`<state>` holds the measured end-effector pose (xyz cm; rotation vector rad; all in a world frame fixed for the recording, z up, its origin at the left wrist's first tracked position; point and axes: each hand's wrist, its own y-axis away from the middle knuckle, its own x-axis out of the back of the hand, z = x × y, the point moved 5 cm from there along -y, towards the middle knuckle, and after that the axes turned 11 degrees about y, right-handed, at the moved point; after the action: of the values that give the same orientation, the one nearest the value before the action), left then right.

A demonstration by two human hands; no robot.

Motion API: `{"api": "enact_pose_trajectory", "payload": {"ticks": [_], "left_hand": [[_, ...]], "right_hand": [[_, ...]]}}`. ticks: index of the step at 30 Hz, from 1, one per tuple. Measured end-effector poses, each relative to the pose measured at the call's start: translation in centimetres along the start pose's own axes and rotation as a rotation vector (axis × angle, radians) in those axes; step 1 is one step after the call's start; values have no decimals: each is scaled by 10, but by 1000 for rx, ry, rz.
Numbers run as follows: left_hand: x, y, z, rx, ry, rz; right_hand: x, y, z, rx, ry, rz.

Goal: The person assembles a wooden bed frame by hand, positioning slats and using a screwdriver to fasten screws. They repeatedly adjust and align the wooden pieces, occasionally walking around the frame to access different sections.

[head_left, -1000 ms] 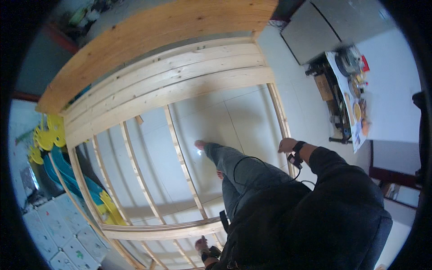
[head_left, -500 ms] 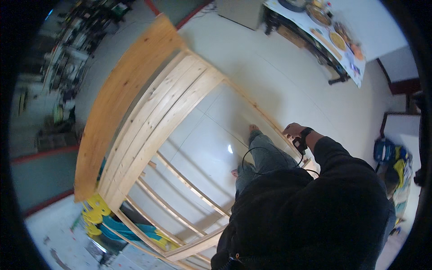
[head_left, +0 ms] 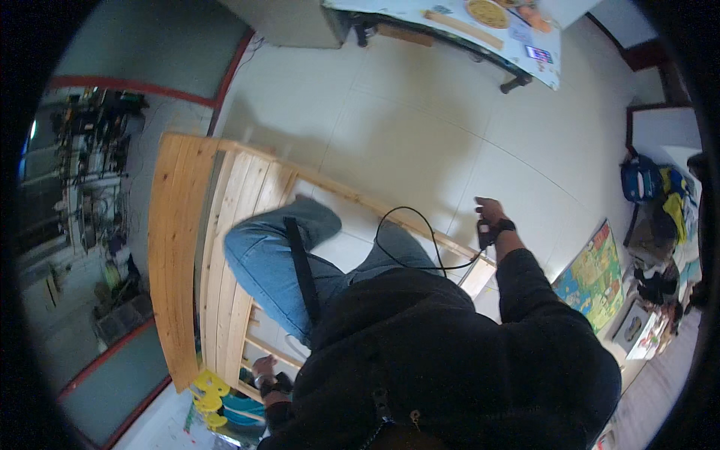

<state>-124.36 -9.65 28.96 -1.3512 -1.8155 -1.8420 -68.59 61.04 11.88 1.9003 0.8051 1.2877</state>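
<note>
A pale wooden bed frame with a curved headboard (head_left: 176, 255) stands around my legs. My right hand (head_left: 491, 210) is lifted over the floor tiles beside the long side rail (head_left: 352, 193), fingers apart and holding nothing. A black device is strapped at that wrist, and a black cable (head_left: 431, 232) loops from it across my body. Low on the left, my left hand (head_left: 264, 367) is close to a bed slat (head_left: 277, 351). Its fingers are small and blurred, so contact with the slat cannot be made out. One bent leg in blue jeans (head_left: 277, 240) is raised across the boards by the headboard.
A table (head_left: 420, 13) with a plate of yellow food (head_left: 487, 13) stands at the far side. Yellow and teal plastic things (head_left: 211, 397) lie beyond the frame's lower left corner. On the right are a colourful board (head_left: 592, 277), a blue bag (head_left: 641, 178) and piled clothes.
My view has turned, and the frame sits lower and further left. One leg has come up over the headboard end. My right hand has come off the side rail, and my left hand has appeared.
</note>
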Motion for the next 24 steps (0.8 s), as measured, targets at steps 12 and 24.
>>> {"api": "enact_pose_trajectory", "payload": {"ticks": [12, 24], "left_hand": [[243, -196, 300, -133, 871, -109], [307, -415, 1115, -720, 1135, -493]], "right_hand": [[65, 25, -44, -216, -1031, 81], [118, 39, 7, -582, -907, 287]]}}
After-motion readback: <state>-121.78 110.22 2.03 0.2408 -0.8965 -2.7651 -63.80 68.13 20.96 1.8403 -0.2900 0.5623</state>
